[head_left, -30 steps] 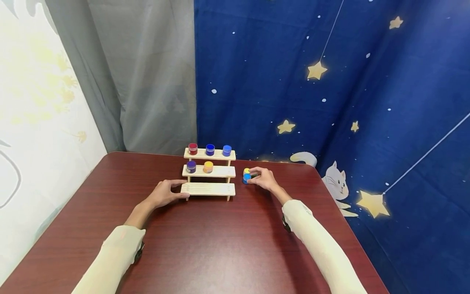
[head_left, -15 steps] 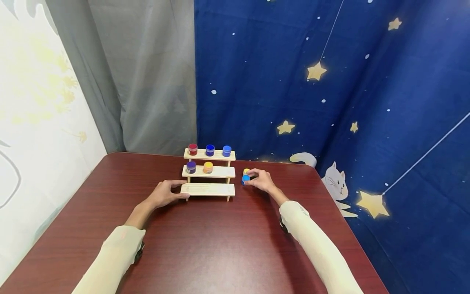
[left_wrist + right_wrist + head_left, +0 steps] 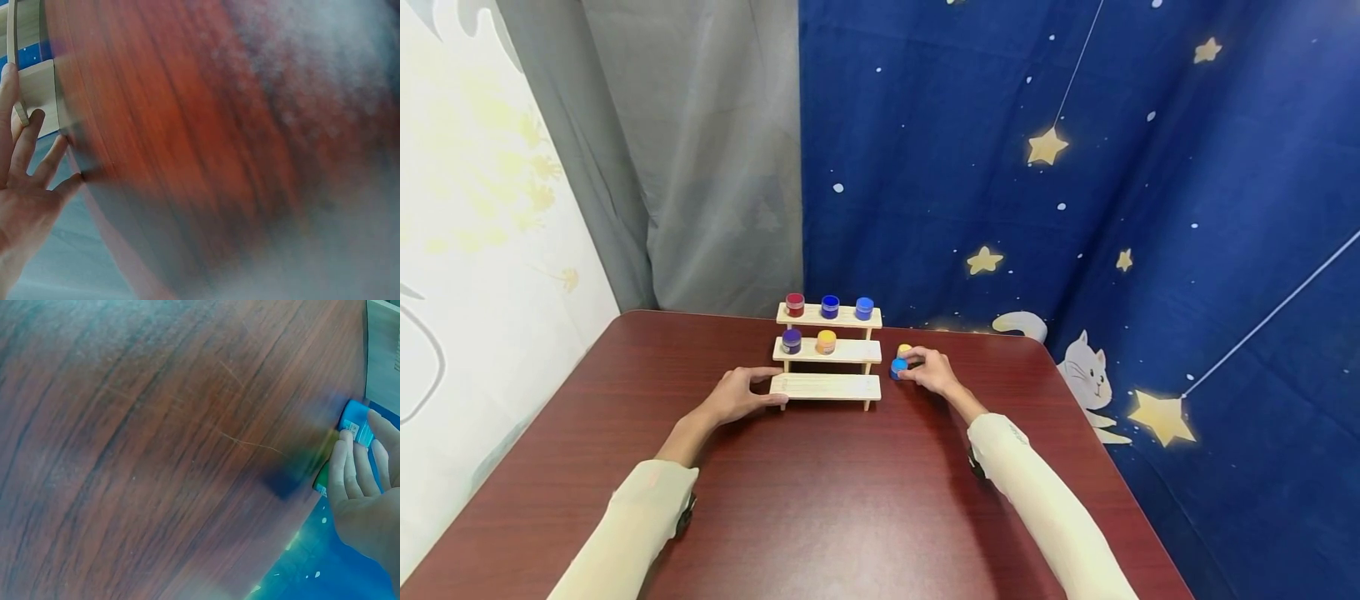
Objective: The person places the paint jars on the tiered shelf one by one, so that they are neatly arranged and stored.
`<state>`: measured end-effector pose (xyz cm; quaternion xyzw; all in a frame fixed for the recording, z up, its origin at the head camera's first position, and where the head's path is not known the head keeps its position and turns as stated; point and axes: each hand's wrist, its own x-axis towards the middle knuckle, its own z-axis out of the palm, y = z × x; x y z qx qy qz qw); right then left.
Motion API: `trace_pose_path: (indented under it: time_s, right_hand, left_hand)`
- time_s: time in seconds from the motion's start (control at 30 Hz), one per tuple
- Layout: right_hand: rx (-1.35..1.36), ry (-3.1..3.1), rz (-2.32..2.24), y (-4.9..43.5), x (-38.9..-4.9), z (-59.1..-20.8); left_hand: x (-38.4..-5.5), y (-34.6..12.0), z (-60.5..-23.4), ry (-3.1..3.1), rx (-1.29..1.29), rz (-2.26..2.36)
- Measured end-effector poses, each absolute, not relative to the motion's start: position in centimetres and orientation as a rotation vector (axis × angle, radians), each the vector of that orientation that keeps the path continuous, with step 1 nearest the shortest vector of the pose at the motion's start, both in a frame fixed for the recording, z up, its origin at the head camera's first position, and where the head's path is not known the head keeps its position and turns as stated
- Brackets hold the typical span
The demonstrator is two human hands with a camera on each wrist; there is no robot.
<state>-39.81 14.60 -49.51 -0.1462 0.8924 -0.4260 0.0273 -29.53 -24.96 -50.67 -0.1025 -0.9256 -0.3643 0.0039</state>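
Note:
A three-tier wooden stand (image 3: 831, 386) is at the table's back. My left hand (image 3: 737, 395) grips the left end of its lowest tier, thumb at the front edge and fingers at the back. In the left wrist view, the left hand (image 3: 31, 187) reaches up to the pale boards. My right hand (image 3: 931, 371) pinches a light blue paint jar (image 3: 898, 368) right of the stand; whether it touches the table is unclear. In the right wrist view, the jar (image 3: 356, 422) sits between thumb and fingers. Partly hidden behind that hand is a yellow-topped jar (image 3: 905, 350).
The top tier bears a red jar (image 3: 794, 305), a dark blue jar (image 3: 830, 307) and a blue jar (image 3: 864, 309). On the middle tier are a purple jar (image 3: 792, 341) and an orange-yellow jar (image 3: 826, 342). A green-sided object (image 3: 322, 478) shows beside the right fingers. Curtains hang behind the table (image 3: 835, 500).
My right hand has shifted slightly left and nearer to me with the light blue jar, away from the yellow-topped one. The left hand and stand have stayed put.

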Motion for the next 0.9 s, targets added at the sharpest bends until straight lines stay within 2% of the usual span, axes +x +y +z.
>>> trace_pose_path:
  time_s: [0.9]
  right_hand:
    - [-0.705,2.805,-1.270,14.4,-38.7,-44.4]
  left_hand:
    - [-29.4,-24.8,-50.6,-2.867,-0.353,-1.141]
